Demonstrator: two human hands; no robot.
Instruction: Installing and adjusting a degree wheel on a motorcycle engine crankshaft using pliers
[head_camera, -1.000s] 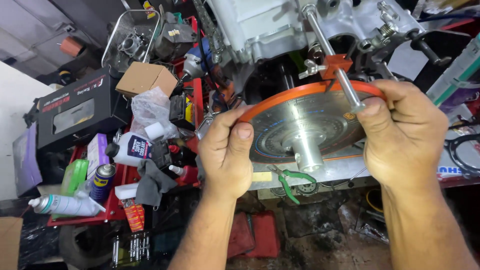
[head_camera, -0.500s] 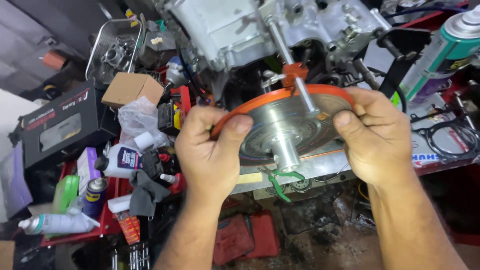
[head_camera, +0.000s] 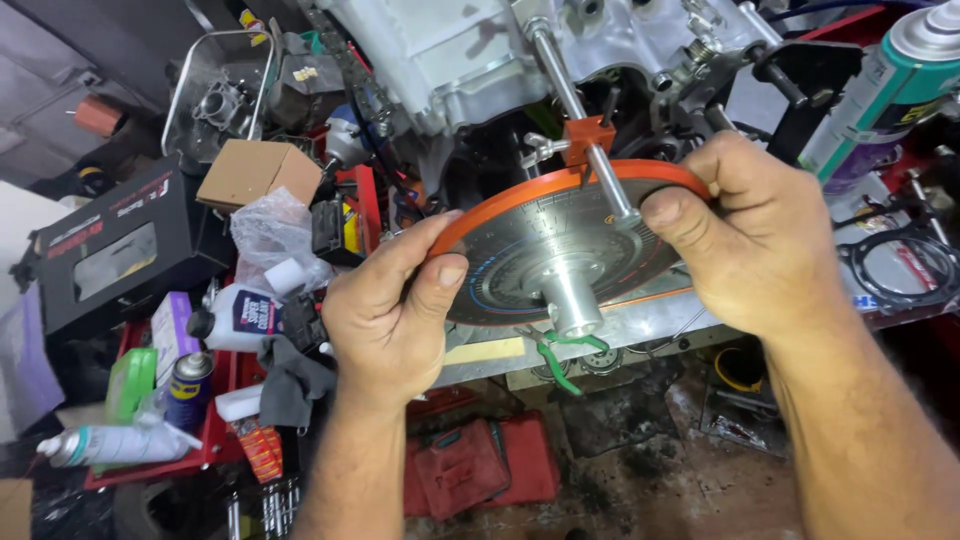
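I had both hands on the orange-rimmed disc (head_camera: 560, 255), a grey graduated wheel mounted on the side of the pale engine case (head_camera: 450, 50). My left hand (head_camera: 395, 310) pinched the rim at its lower left, thumb on the face and fingers curled behind. My right hand (head_camera: 760, 235) gripped the upper right edge, its thumb pressed beside the thin steel rod (head_camera: 590, 135) that ran down across the disc through a small orange block (head_camera: 588, 135). Compared with half a second before, the disc sat a little more face-on to me and my grip looked the same, so I judged I was only nudging its rotation, not removing it. Green-handled pliers (head_camera: 560, 355) lay on the worktop (head_camera: 640, 325) just under the hub (head_camera: 570, 300).
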